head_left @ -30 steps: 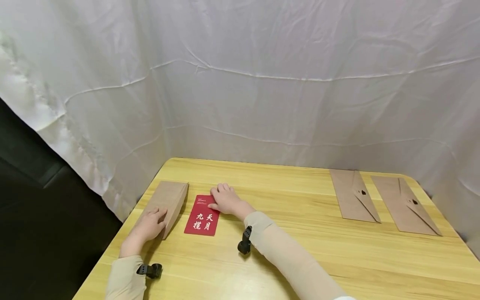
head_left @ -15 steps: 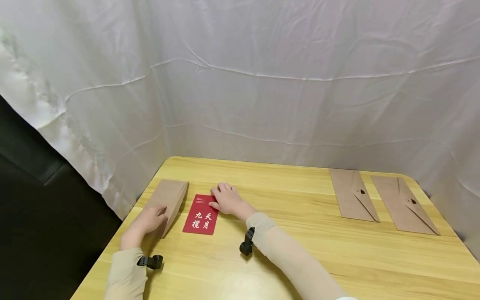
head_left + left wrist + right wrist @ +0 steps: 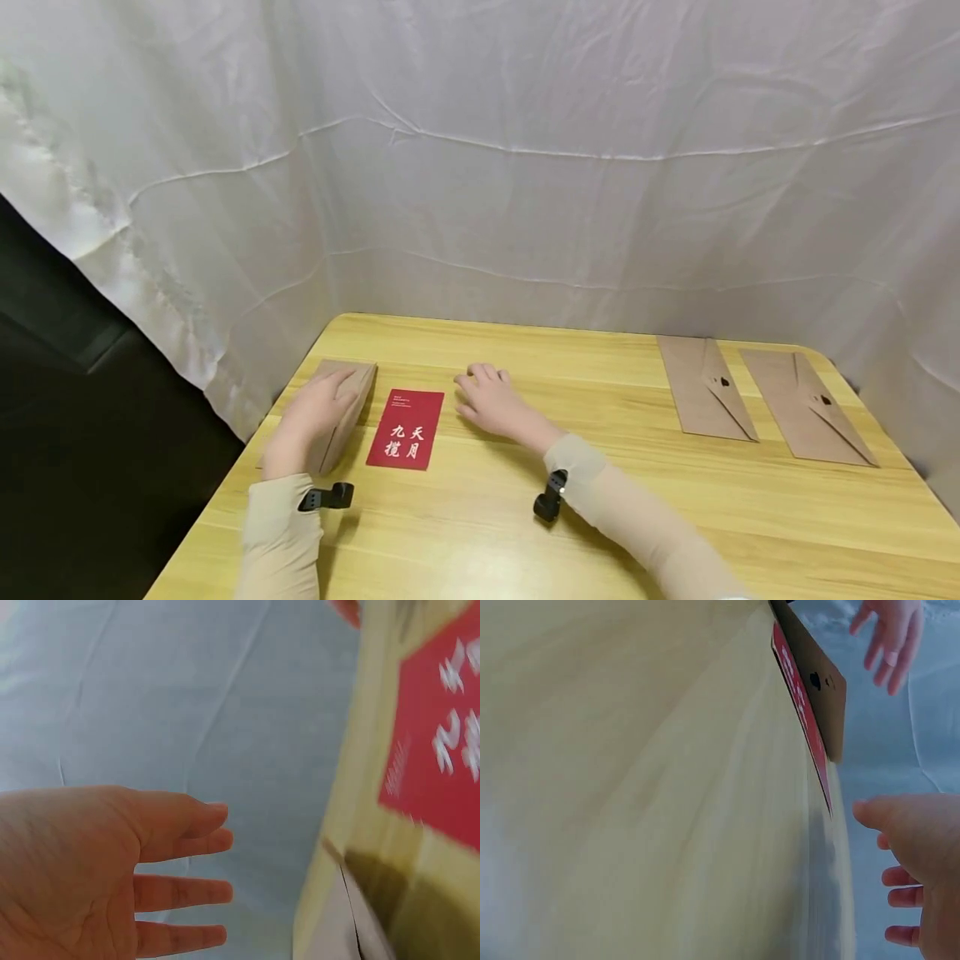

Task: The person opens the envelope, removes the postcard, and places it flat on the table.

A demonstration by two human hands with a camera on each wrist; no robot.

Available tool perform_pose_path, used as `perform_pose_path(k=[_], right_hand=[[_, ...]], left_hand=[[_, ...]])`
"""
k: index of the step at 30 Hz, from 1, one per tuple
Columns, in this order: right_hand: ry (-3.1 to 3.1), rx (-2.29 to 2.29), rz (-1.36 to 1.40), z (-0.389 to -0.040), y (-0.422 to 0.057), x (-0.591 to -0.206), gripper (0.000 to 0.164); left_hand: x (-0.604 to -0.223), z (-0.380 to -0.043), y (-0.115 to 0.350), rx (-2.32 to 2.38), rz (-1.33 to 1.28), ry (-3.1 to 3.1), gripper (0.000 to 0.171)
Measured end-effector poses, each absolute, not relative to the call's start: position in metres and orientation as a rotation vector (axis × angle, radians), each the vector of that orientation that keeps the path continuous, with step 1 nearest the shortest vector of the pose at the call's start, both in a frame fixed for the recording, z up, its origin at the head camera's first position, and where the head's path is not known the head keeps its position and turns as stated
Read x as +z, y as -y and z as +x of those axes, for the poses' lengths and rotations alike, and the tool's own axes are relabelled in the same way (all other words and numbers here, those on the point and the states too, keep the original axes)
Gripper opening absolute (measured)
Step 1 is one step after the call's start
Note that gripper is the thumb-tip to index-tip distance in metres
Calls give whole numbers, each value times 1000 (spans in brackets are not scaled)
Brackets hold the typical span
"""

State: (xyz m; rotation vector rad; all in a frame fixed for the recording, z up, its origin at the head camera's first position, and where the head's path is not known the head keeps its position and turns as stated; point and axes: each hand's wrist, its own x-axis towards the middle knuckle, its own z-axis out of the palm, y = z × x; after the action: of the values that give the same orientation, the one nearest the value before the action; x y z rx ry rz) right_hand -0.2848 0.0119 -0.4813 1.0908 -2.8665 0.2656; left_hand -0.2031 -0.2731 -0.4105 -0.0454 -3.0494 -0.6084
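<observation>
Over the brown paper envelope [image 3: 347, 429] at the table's left side is my left hand [image 3: 318, 410]. In the left wrist view its fingers reach out straight with nothing between them, apart from the envelope [image 3: 335, 922]. The envelope's flap side stands slightly raised. Just right of it lies a red card [image 3: 406, 429] with white characters, flat on the wood. My right hand [image 3: 498, 405] is to the right of the card, apart from it, fingers loosely spread and holding nothing. The right wrist view has the red card [image 3: 804, 705] edge-on beside the envelope [image 3: 826, 694].
Two more brown envelopes with dark heart-shaped marks, a nearer-centre envelope [image 3: 690, 392] and an outer envelope [image 3: 787, 412], lie at the table's back right. A pale curtain [image 3: 525, 208] hangs behind the wooden table [image 3: 585, 392].
My right hand has come off the red card and moved right. My left hand has lifted and moved forward and right over the envelope. The card and envelopes stay about where they were.
</observation>
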Motion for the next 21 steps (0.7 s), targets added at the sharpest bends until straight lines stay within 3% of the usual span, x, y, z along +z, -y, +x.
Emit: perform_pose_path(k=[21], right_hand=[[2737,495,979,-249,-146,-474,56]], left_hand=[[-417,-225,162,-419,-530,2811,34]])
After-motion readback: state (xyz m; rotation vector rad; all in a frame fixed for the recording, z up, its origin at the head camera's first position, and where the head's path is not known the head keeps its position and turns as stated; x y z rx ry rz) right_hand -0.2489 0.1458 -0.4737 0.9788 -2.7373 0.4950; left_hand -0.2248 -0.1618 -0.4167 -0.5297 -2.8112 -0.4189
